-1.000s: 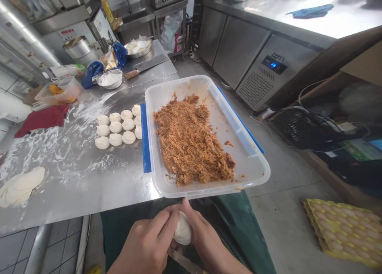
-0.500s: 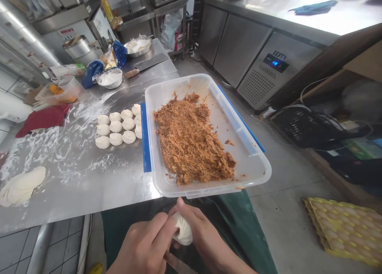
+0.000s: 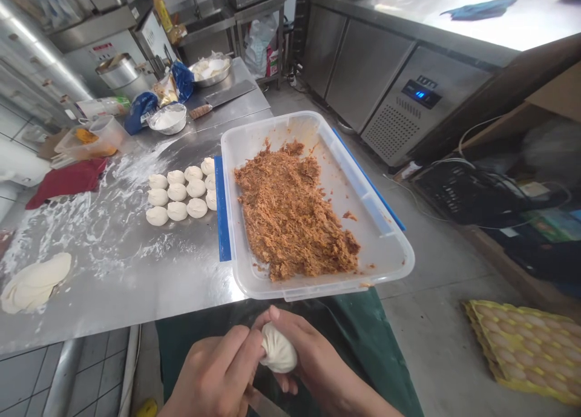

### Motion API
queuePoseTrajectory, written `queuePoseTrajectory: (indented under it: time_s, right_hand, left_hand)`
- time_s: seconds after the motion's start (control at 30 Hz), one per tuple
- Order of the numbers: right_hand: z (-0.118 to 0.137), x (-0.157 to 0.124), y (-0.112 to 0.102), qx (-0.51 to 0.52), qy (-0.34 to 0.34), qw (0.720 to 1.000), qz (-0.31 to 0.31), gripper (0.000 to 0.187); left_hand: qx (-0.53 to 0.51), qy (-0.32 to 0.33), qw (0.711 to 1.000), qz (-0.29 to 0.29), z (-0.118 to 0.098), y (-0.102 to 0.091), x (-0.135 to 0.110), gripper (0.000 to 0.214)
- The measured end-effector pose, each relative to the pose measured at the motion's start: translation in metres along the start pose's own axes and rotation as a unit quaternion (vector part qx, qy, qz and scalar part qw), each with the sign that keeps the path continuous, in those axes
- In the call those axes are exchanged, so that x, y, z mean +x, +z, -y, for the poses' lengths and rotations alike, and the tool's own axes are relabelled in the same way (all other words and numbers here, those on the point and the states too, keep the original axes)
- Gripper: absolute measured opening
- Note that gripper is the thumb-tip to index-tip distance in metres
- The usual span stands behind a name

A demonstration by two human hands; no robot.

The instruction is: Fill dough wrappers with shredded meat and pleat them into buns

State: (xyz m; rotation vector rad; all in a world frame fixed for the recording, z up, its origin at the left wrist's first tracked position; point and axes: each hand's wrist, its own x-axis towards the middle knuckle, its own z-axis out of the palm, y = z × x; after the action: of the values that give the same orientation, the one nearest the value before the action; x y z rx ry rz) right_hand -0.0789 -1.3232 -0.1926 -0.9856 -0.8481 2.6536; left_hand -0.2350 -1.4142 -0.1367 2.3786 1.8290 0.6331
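Observation:
A pleated white filled bun (image 3: 279,351) sits between my hands, over the dark green apron (image 3: 354,332). Its gathered edge is pinched in the closed fingers of my left hand (image 3: 222,365). My right hand (image 3: 313,350) is cupped around the bun's far and right side, thumb on top. Under my left hand a flat, thin blade-like tool (image 3: 265,403) sticks out; its other end and how it is gripped are hidden. Just beyond my hands, a clear plastic tub (image 3: 385,247) holds reddish-brown minced filling (image 3: 295,217).
Several shaped buns (image 3: 177,192) stand in rows left of the tub on the floured steel table (image 3: 181,284). Stacked dough wrappers (image 3: 36,284) lie at the left. A cleaver (image 3: 231,93) and a flour bowl (image 3: 167,119) are farther back. Egg trays (image 3: 521,350) sit at lower right.
The bun has turned in my hands, and the small opening with filling seen before is out of sight. My right fingers now show beneath it.

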Motion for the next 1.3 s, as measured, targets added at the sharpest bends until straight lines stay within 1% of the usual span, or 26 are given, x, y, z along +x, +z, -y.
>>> queuePoseTrajectory:
  time_s: [0.07,0.13,0.2,0.27,0.3,0.33,0.4,0.47,0.53,0.6,0.67,0.73,0.8,0.9,0.97,1.07,1.13,1.2,1.23,1.3]
  right_hand:
    - [0.001,0.000,0.001,-0.013,-0.011,1.000,-0.025,0.062]
    - [0.002,0.000,0.002,-0.016,-0.008,0.999,-0.032,0.068]
    - [0.003,0.000,0.002,-0.013,0.007,1.000,-0.006,0.070]
    - [0.003,0.000,0.003,-0.004,0.016,1.000,0.017,0.066]
    - [0.003,0.000,0.003,-0.001,0.012,1.000,0.018,0.063]
    - [0.003,0.001,0.003,0.000,0.005,1.000,0.011,0.062]
    - [0.003,0.001,0.004,-0.006,-0.008,1.000,-0.017,0.066]
    - [0.004,0.001,0.004,-0.011,0.001,1.000,-0.024,0.072]
    - [0.005,0.000,0.005,-0.006,0.018,1.000,-0.002,0.069]
    - [0.006,-0.001,0.005,-0.002,0.025,1.000,0.017,0.063]
    - [0.006,-0.001,0.005,-0.009,0.017,1.000,-0.001,0.061]
    - [0.006,-0.001,0.005,-0.020,0.010,0.999,-0.026,0.066]
    - [0.006,-0.001,0.004,-0.020,0.017,0.999,-0.023,0.069]
    - [0.005,-0.001,0.003,-0.003,0.028,0.999,0.015,0.063]
    - [0.003,0.001,0.002,-0.003,0.017,1.000,0.005,0.061]
    - [0.002,0.002,0.002,-0.015,0.016,0.999,-0.025,0.071]
    - [0.002,0.002,0.002,-0.015,0.035,0.999,-0.007,0.074]
    - [0.003,0.002,0.001,-0.016,0.039,0.999,0.019,0.069]
    - [0.003,0.002,0.001,-0.018,0.033,0.999,0.021,0.067]
    - [0.002,0.003,0.002,-0.026,0.016,1.000,0.009,0.066]
  left_hand:
    - [0.005,-0.001,1.000,0.003,-0.001,-0.001,-0.001,0.038]
    - [0.009,0.022,1.000,0.013,-0.002,-0.003,-0.001,0.045]
    - [0.001,0.029,0.999,0.013,-0.002,-0.005,-0.001,0.043]
    - [-0.008,0.013,1.000,-0.002,-0.003,-0.007,0.001,0.035]
    - [-0.008,0.005,1.000,-0.011,-0.003,-0.008,0.001,0.032]
    - [-0.002,0.000,1.000,-0.015,-0.004,-0.009,0.002,0.032]
    - [0.023,0.010,1.000,-0.007,-0.004,-0.011,0.003,0.037]
    - [0.035,0.027,0.999,0.009,-0.005,-0.012,0.002,0.041]
    - [0.025,0.024,0.999,0.008,-0.006,-0.012,0.001,0.038]
    - [0.009,0.002,1.000,-0.012,-0.007,-0.010,-0.001,0.032]
    - [0.011,-0.007,1.000,-0.020,-0.007,-0.008,-0.003,0.033]
    - [0.025,0.016,0.999,-0.014,-0.007,-0.007,-0.003,0.038]
    - [0.017,0.031,0.999,0.000,-0.006,-0.008,-0.003,0.039]
    - [-0.001,-0.002,1.000,0.013,-0.007,-0.010,-0.003,0.030]
    - [0.009,-0.014,1.000,0.007,-0.008,-0.010,-0.004,0.031]
    - [0.004,0.006,1.000,0.004,-0.007,-0.006,-0.007,0.045]
    - [-0.009,0.006,1.000,0.007,-0.006,-0.005,-0.007,0.046]
    - [-0.005,-0.009,1.000,0.016,-0.005,-0.007,-0.007,0.039]
    - [-0.004,-0.014,1.000,0.023,-0.005,-0.008,-0.007,0.036]
    - [-0.011,-0.014,0.999,0.042,-0.005,-0.010,-0.007,0.040]
